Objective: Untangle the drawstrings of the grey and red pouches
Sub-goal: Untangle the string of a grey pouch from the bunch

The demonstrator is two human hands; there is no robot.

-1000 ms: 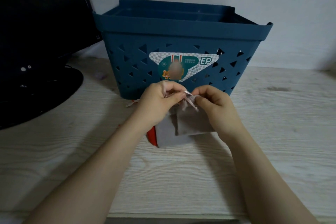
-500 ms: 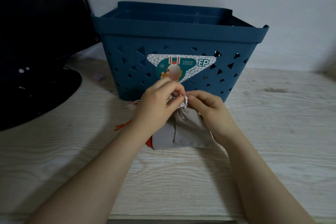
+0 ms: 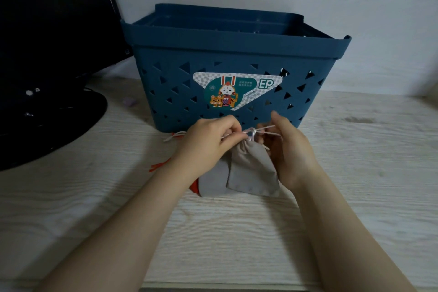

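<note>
Left edge: black monitor with round base [image 3: 47, 111] on the pale wood-grain counter [image 3: 355, 185], small purple object [image 3: 129, 101] beside the base. Loose ends of red cord [image 3: 158, 166] and pale cord [image 3: 171, 137] lie on the counter just left of the left hand [image 3: 208, 142].

Left hand grip: fingers curled, thumb and fingertips pinching the pale pinkish drawstring [image 3: 252, 134] right at the knot, at the gathered neck of the light grey fabric pouch [image 3: 251, 173]. That pouch hangs below and between the two hands, bottom edge at the counter. A second grey pouch [image 3: 213, 181] sits partly behind it, under the left wrist — a sliver of red fabric pouch [image 3: 194, 188] shows at its lower left.

Right hand [image 3: 288, 149] grip: fingers curled around the two drawstring strands running right from the knot; exact pinch point hidden.

Blue plastic basket with triangular cut-outs and a cartoon sticker [image 3: 237, 78] stands directly behind the hands.

Versus 0.5 s ago: hands have separated, right hand shifted rightward — drawstring now pulled out taut between them, knot exposed. Pouches roughly the same place.
</note>
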